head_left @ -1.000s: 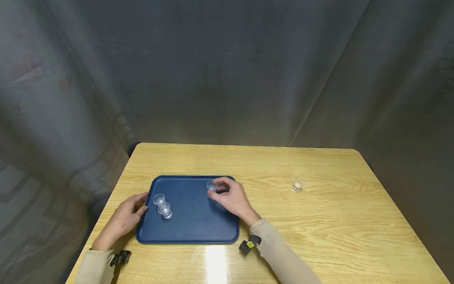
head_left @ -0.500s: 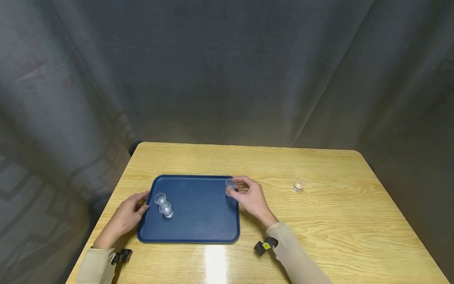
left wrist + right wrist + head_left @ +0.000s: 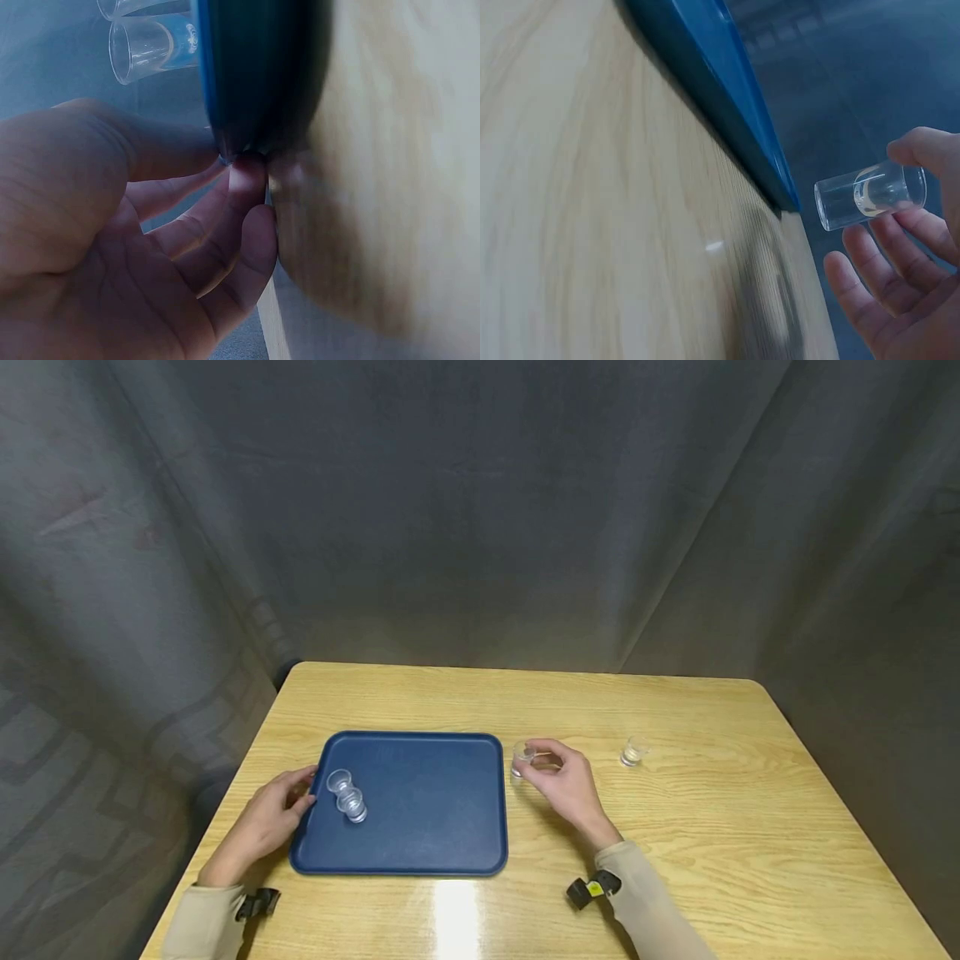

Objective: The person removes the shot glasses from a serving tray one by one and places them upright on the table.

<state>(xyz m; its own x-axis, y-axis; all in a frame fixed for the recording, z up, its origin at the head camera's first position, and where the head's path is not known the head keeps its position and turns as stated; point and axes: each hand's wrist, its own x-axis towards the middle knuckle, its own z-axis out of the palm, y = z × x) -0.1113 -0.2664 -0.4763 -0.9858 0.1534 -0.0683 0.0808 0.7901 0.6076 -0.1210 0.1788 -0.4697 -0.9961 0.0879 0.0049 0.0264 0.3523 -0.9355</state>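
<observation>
My right hand [image 3: 562, 779] pinches a small clear shot glass [image 3: 521, 760] near its rim, thumb on one side and fingers on the other. That glass [image 3: 862, 199] is over the wooden table, just right of the blue tray [image 3: 427, 852], and a gap shows below its base in the right wrist view. My left hand [image 3: 262, 821] grips the tray's left edge, thumb on the rim and fingertips [image 3: 247, 176] at the underside. Two more shot glasses [image 3: 339, 780] stand close together on the tray's left part.
Another shot glass [image 3: 633, 752] stands on the table [image 3: 712, 827] to the right of my right hand. Dark grey curtains [image 3: 480, 527] hang behind the table and at both sides.
My right hand has carried its shot glass rightward, from above the tray's right part to past the tray's right edge. The left hand and the tray stay where they were.
</observation>
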